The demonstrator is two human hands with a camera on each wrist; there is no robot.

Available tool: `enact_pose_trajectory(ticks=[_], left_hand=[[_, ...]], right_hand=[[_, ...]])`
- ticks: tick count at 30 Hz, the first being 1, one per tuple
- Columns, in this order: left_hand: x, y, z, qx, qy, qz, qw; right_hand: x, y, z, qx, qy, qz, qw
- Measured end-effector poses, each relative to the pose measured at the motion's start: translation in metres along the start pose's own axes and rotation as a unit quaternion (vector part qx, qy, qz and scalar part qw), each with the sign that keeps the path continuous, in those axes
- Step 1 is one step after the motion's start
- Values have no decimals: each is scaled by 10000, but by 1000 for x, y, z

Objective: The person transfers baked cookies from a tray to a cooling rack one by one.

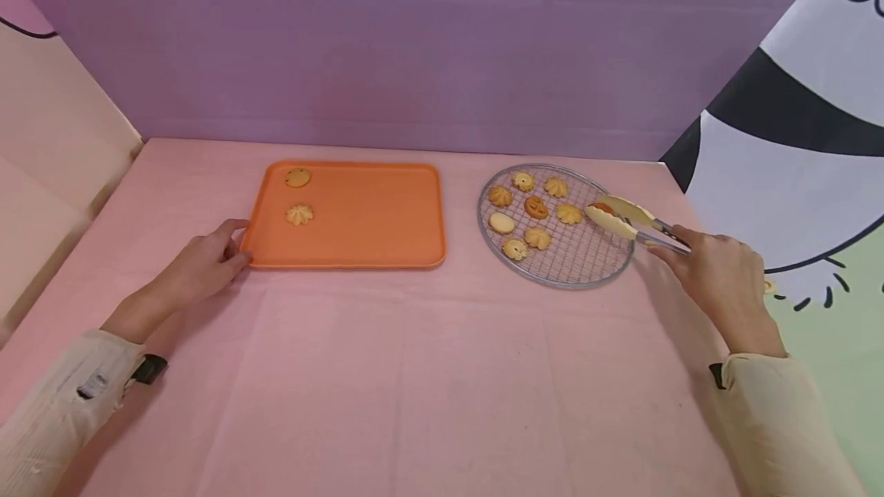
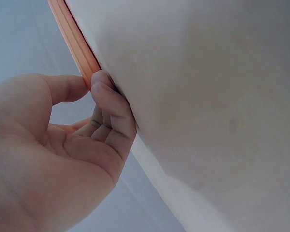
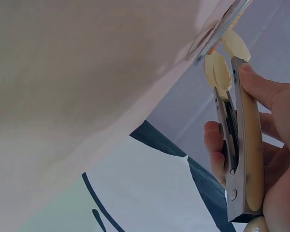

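Observation:
My left hand (image 1: 207,261) pinches the left edge of an orange tray (image 1: 373,213) between thumb and fingers, as the left wrist view confirms. Two cookies lie on that tray: a flat speckled round one (image 1: 298,177) and a flower-shaped one (image 1: 299,214). At the right, my right hand (image 1: 721,282) grips metal tongs (image 1: 612,223) with cream-coloured tips. Between the tips, over the right part of a round wire rack (image 1: 573,261), is a reddish-brown cookie (image 1: 601,207), partly hidden by them. Whether it is lifted off the mesh I cannot tell.
Several cookies sit on the rack's left and middle, among them a pretzel-shaped one (image 1: 536,207) and a smooth pale oval one (image 1: 501,222). Pink cloth (image 1: 414,374) covers the table. A purple backdrop (image 1: 414,60) rises behind it, with a patterned panel at the right.

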State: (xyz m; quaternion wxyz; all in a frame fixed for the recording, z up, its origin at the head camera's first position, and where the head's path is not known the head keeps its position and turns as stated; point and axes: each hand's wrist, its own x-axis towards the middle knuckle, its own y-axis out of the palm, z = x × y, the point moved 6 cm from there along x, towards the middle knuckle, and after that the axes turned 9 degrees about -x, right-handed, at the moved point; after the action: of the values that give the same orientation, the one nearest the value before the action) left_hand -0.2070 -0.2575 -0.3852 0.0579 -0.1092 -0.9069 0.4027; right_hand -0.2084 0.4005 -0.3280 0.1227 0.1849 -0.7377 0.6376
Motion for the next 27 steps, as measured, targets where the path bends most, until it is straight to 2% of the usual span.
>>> enact_pose_trajectory(ticks=[10,15,17,23,27], left_hand=[[-1,1,1,48,-30,-1,10000],[-1,1,1,-2,-47,42,10000],[0,1,2,-7,-52,48,10000],[-1,2,3,-50,-101,65,9999],[-1,2,3,-52,-104,64,9999]], right_hand=[[-5,1,-1,27,18,-131,9999],[-4,-1,-2,77,128,26,9999],[-5,-3,0,77,136,-25,9999],[-6,-15,13,94,-136,-611,9980],[-7,-22,22,157,-215,-814,9963]])
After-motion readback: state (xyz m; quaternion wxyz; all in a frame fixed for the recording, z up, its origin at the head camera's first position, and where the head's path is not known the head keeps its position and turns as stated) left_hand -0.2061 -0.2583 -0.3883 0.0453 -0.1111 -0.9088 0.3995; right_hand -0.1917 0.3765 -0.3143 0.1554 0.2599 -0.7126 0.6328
